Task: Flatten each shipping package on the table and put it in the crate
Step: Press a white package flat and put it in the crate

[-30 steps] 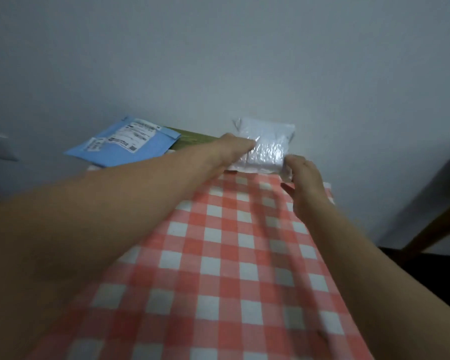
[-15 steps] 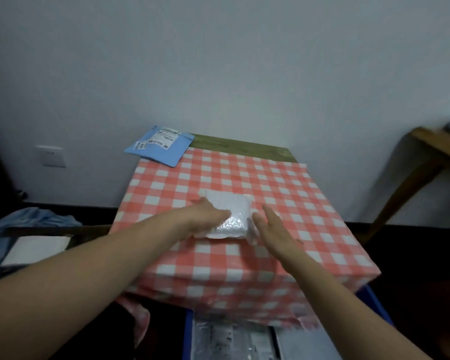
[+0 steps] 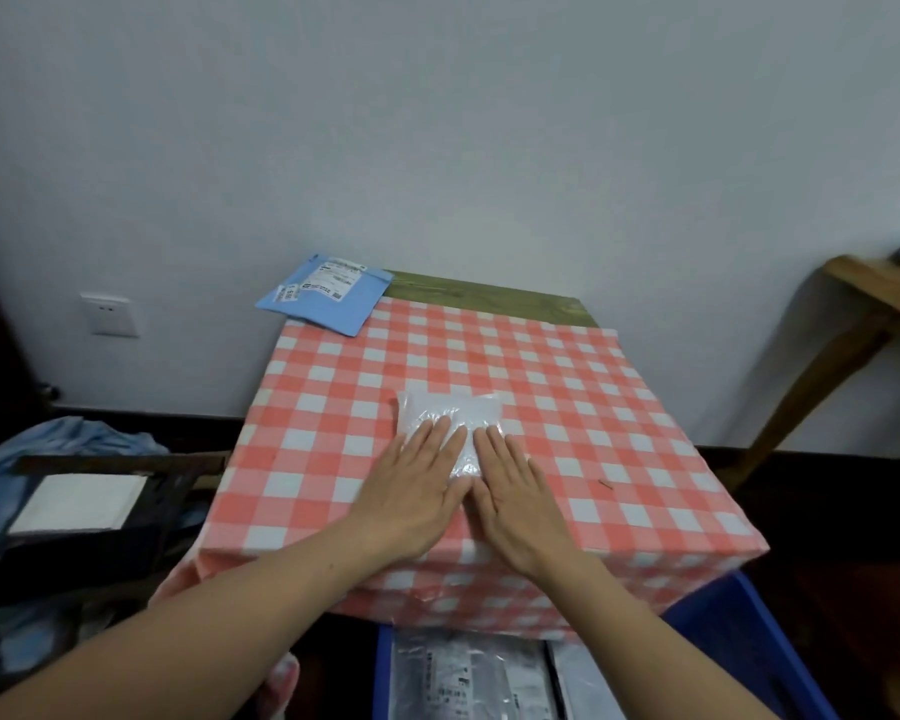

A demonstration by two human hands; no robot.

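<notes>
A white bubble-wrap package (image 3: 450, 414) lies near the middle of the table with the red-and-white checked cloth (image 3: 567, 397). My left hand (image 3: 418, 493) and my right hand (image 3: 515, 493) lie side by side with straight fingers, palms down, pressing on the package's near half. A blue mailer with a white label (image 3: 328, 296) sits at the table's far left corner, hanging over the edge. A blue crate (image 3: 739, 636) stands on the floor below the table's front edge and holds flat grey and white packages (image 3: 468, 678).
A wooden bench (image 3: 863, 314) stands at the right by the wall. On the left, a dark chair or frame carries a white sheet (image 3: 79, 504) and blue cloth (image 3: 74, 439). A wall socket (image 3: 109, 313) is at the left. The wall runs close behind the table.
The white package came from the far edge to the middle of the table. Both hands let go of their hold and now lie flat on top of it.
</notes>
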